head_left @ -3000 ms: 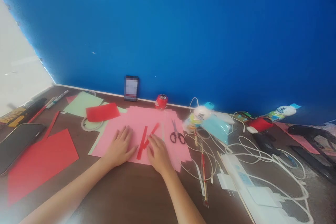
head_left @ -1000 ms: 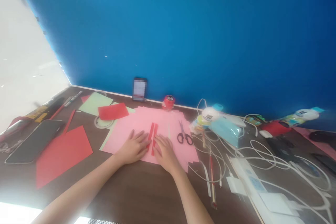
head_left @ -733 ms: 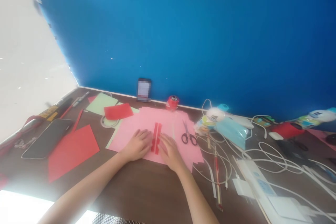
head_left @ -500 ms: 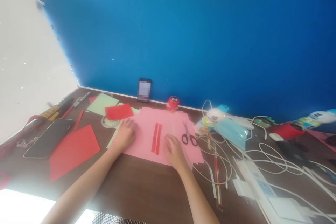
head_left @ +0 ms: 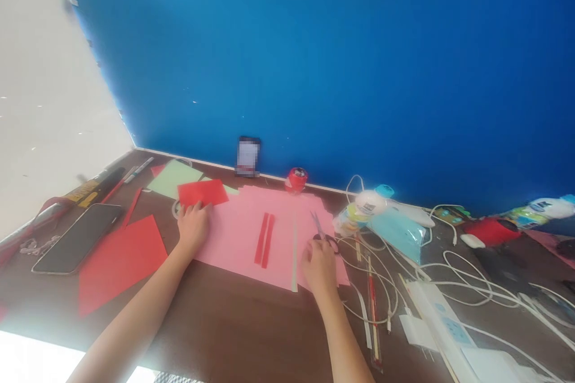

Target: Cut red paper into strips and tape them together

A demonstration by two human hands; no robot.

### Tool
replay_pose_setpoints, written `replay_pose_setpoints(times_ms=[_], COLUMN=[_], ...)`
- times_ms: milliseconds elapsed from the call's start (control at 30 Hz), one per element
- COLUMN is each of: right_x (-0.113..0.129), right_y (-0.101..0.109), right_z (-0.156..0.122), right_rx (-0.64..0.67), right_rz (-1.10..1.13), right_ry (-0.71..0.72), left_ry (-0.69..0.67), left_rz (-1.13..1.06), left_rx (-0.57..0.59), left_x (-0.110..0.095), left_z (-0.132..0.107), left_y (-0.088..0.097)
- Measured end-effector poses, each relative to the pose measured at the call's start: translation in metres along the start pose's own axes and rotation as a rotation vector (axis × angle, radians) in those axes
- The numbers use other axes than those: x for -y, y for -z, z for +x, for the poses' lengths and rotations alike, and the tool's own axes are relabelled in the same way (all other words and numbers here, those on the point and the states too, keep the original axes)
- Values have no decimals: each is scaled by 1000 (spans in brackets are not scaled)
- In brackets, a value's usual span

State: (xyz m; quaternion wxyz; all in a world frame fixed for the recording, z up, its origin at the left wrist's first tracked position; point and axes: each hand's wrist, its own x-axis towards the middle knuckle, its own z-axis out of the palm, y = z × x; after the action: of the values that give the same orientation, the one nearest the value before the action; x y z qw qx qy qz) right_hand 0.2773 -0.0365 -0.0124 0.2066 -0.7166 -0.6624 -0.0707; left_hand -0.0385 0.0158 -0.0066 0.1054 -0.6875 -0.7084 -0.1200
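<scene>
My left hand (head_left: 194, 228) lies at the near edge of a small red paper piece (head_left: 203, 191), fingertips touching it and fingers somewhat apart. Around the dark handles of the scissors (head_left: 320, 226) my right hand (head_left: 320, 263) has its fingers curled; the blades point away from me on the pink paper (head_left: 233, 251). Two narrow red strips (head_left: 265, 240) lie side by side in the middle of the pink sheets. A pale strip (head_left: 294, 251) runs lengthwise just left of my right hand.
Left are a larger red sheet (head_left: 126, 263), a phone (head_left: 76, 239) and light green paper (head_left: 173, 178). A red tape roll (head_left: 296, 179) stands by the blue wall. Right are a white bottle (head_left: 366, 206), a blue packet (head_left: 399, 236), tangled white cables (head_left: 476, 278) and a power strip (head_left: 442, 317).
My left hand has moved left to the small red paper. My right hand has moved right onto the scissors' handles, uncovering the pale strip.
</scene>
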Motion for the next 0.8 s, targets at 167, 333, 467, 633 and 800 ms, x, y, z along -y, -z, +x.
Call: replay_pose_setpoints(times_ms=[167,333,467,633,800], right_x=[-5,-3,-1,1,21], right_y=[-3,2,4,2,10], right_z=[1,1,0,1,-5], right_rx=[5,51,47,-86,149], right_rz=[-16,-56,-28,212,847], right_ry=[24,-12,-13,-29,-93], left_ry=[-29,-27,-89,-109,-329], left_rz=[-50,-124,-165,-275,-374], left_rx=[-50,-143,-191,-258,-343], left_x=[7,9,8,-2,-30], left_z=[2,5,6,3,-18], left_y=[-1,-7,-10,-8,4])
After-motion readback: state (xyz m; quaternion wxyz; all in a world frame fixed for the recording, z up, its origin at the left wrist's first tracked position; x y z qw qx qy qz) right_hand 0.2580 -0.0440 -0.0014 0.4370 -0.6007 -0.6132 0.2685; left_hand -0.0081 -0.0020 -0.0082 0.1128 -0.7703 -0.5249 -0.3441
